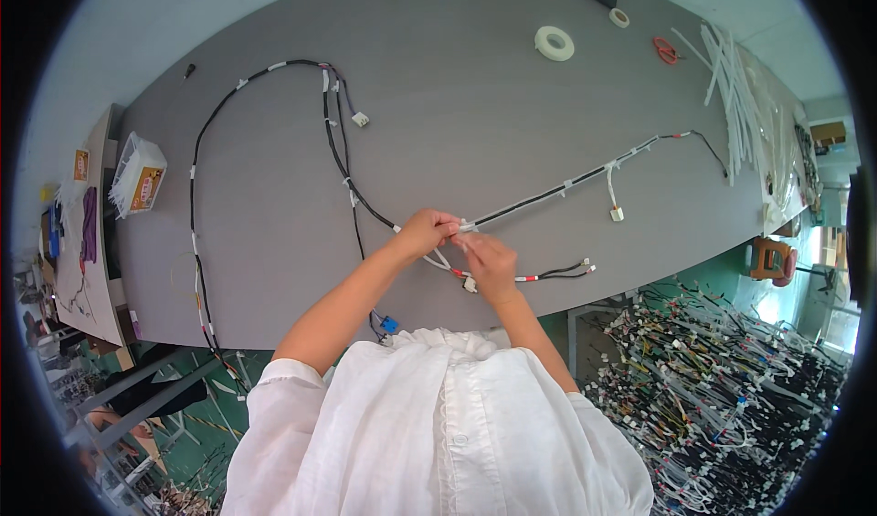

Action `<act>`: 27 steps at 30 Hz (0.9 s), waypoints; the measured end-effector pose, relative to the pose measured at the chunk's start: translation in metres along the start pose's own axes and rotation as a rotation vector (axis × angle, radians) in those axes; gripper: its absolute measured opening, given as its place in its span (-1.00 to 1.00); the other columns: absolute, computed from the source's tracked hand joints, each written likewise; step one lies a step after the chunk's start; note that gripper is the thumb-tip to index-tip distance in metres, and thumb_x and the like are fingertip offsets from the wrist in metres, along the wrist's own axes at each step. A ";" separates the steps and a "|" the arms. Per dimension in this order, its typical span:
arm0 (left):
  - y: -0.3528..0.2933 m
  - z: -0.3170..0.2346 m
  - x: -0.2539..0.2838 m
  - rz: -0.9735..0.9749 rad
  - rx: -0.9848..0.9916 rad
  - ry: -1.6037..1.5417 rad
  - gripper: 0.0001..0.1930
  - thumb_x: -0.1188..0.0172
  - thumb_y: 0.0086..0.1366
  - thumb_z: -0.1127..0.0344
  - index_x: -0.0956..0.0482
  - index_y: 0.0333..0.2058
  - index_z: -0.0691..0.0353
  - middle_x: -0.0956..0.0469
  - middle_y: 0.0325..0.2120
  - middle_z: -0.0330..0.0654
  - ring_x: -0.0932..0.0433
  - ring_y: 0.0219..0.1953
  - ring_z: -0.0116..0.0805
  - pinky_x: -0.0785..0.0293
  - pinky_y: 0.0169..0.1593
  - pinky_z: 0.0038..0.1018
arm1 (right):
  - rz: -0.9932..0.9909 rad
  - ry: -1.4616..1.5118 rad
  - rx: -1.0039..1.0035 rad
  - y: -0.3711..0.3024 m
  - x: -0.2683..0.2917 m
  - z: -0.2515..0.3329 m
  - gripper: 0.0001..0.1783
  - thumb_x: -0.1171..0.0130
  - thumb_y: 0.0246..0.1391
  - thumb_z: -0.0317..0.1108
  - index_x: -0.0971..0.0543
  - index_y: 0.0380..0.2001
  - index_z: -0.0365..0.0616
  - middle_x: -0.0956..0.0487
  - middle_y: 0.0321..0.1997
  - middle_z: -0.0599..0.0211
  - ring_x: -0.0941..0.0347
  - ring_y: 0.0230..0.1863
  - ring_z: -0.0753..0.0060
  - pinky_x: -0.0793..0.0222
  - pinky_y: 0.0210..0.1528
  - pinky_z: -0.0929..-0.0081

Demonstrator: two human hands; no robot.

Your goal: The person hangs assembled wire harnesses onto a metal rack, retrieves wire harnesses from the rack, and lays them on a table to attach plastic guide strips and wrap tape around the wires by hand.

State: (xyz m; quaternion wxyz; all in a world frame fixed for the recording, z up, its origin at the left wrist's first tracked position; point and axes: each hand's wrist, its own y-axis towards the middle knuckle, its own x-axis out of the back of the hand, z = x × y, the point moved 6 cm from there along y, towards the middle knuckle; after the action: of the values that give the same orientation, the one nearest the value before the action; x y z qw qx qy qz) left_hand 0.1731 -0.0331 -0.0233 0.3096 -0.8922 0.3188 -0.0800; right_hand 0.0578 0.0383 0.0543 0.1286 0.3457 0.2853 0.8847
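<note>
A long black wiring harness lies in a large loop over the grey table, with white ties or tape along it. At one of its junctions, my left hand pinches the harness between thumb and fingers. Close beside it, my right hand has its fingers pressed together by a white wrapped spot; what they hold is hidden and slightly blurred. Short branches with red bands run beneath my hands to a white connector and small end plugs. A blue connector lies near the table's front edge.
On the grey table are a white tape roll, a smaller roll, red-handled scissors and white strips. A box of white ties stands left. Many harnesses are heaped at lower right.
</note>
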 end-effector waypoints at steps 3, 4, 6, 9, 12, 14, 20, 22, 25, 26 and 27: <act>-0.003 0.002 0.001 -0.052 -0.031 0.025 -0.78 -0.07 0.24 0.32 -0.59 -0.23 0.28 -0.55 -0.50 -0.35 -0.35 -0.50 -0.60 -0.32 -0.39 -0.62 | 0.189 0.320 -0.636 -0.003 -0.012 -0.035 -0.86 -0.23 -0.09 -0.44 -0.61 -0.37 -0.13 -0.55 -0.55 0.31 -0.34 -0.70 0.51 -0.27 -0.64 0.61; -0.003 0.003 0.001 -0.065 -0.031 0.068 -0.76 -0.07 0.24 0.31 -0.59 -0.20 0.29 -0.56 -0.49 -0.34 -0.37 -0.48 -0.59 -0.34 -0.39 -0.61 | 0.226 0.471 -0.830 -0.008 -0.017 -0.042 -0.85 -0.21 -0.03 -0.39 -0.61 -0.35 -0.16 -0.56 -0.55 0.32 -0.32 -0.70 0.57 -0.27 -0.63 0.64; -0.004 0.003 0.003 -0.094 -0.054 0.088 -0.76 -0.09 0.23 0.33 -0.59 -0.20 0.31 -0.56 -0.49 -0.33 -0.37 -0.49 -0.59 -0.34 -0.39 -0.60 | 0.268 0.617 -1.019 -0.014 -0.023 -0.043 -0.82 -0.19 0.02 -0.34 -0.61 -0.33 -0.19 -0.56 -0.56 0.33 -0.31 -0.70 0.64 -0.27 -0.61 0.68; -0.004 0.004 0.004 -0.142 -0.085 0.109 -0.77 -0.12 0.20 0.36 -0.59 -0.21 0.34 -0.55 -0.51 -0.31 -0.37 -0.50 -0.59 -0.34 -0.41 -0.60 | 0.221 0.819 -1.216 -0.023 -0.028 -0.039 -0.79 -0.18 0.06 -0.28 -0.60 -0.36 -0.23 -0.57 -0.52 0.38 -0.32 -0.66 0.68 -0.31 -0.57 0.71; -0.005 0.005 0.006 -0.205 -0.102 0.058 -0.79 -0.15 0.17 0.38 -0.60 -0.23 0.32 -0.54 -0.54 -0.30 -0.36 -0.53 -0.61 -0.33 -0.43 -0.61 | 0.102 0.991 -1.392 -0.033 -0.031 -0.035 -0.79 -0.15 0.08 -0.30 -0.59 -0.38 -0.25 -0.56 -0.50 0.34 -0.35 -0.61 0.67 -0.38 -0.50 0.67; -0.007 0.005 0.006 -0.239 -0.101 -0.004 -0.79 -0.17 0.16 0.39 -0.61 -0.23 0.32 -0.53 -0.56 -0.30 -0.36 -0.55 -0.61 -0.32 -0.45 -0.62 | 0.095 1.063 -1.408 -0.035 -0.033 -0.032 -0.79 -0.18 0.06 -0.29 -0.57 -0.37 -0.24 -0.56 -0.48 0.33 -0.37 -0.57 0.67 -0.44 -0.47 0.62; -0.012 0.001 0.008 -0.329 -0.137 -0.025 -0.79 -0.22 0.10 0.39 -0.62 -0.26 0.33 -0.51 -0.63 -0.31 -0.34 -0.61 -0.62 -0.28 -0.54 -0.61 | 0.125 0.988 -1.477 -0.034 -0.033 -0.039 -0.88 -0.23 -0.04 -0.40 -0.52 -0.52 -0.20 -0.51 -0.55 0.34 -0.38 -0.57 0.64 -0.48 -0.46 0.59; -0.012 0.000 0.007 -0.314 -0.126 -0.041 -0.80 -0.23 0.09 0.40 -0.62 -0.29 0.33 -0.51 -0.63 -0.31 -0.35 -0.60 -0.61 -0.28 -0.53 -0.61 | 0.076 1.003 -1.504 -0.032 -0.034 -0.039 -0.87 -0.22 -0.06 -0.43 -0.49 -0.57 -0.20 -0.48 -0.58 0.35 -0.37 -0.59 0.64 -0.49 -0.46 0.58; -0.011 0.000 0.008 -0.312 -0.117 -0.032 -0.81 -0.23 0.09 0.40 -0.62 -0.30 0.33 -0.52 -0.63 -0.30 -0.37 -0.60 -0.61 -0.29 -0.53 -0.60 | 0.026 0.997 -1.527 -0.030 -0.033 -0.037 -0.85 -0.21 -0.10 -0.48 -0.45 -0.63 -0.19 -0.45 -0.62 0.36 -0.35 -0.60 0.63 -0.49 -0.47 0.56; -0.011 0.000 0.008 -0.307 -0.124 -0.032 -0.81 -0.23 0.09 0.40 -0.62 -0.30 0.33 -0.52 -0.63 -0.30 -0.37 -0.60 -0.61 -0.29 -0.53 -0.60 | 0.021 0.983 -1.507 -0.028 -0.033 -0.036 -0.85 -0.20 -0.11 -0.49 -0.44 -0.64 -0.18 -0.43 -0.63 0.36 -0.35 -0.61 0.62 -0.50 -0.47 0.55; -0.010 0.000 0.008 -0.309 -0.133 -0.042 -0.81 -0.23 0.09 0.40 -0.62 -0.31 0.34 -0.52 -0.62 -0.30 -0.37 -0.60 -0.61 -0.29 -0.53 -0.60 | 0.029 0.978 -1.520 -0.028 -0.033 -0.034 -0.85 -0.20 -0.11 -0.49 -0.44 -0.64 -0.18 -0.43 -0.63 0.36 -0.35 -0.61 0.62 -0.50 -0.47 0.55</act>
State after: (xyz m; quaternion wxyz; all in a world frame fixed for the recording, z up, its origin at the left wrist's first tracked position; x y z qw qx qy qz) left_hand 0.1848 -0.0316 -0.0175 0.2405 -0.9507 0.1758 -0.0865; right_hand 0.0589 0.0325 -0.0002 0.1754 -0.2434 -0.3576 0.8844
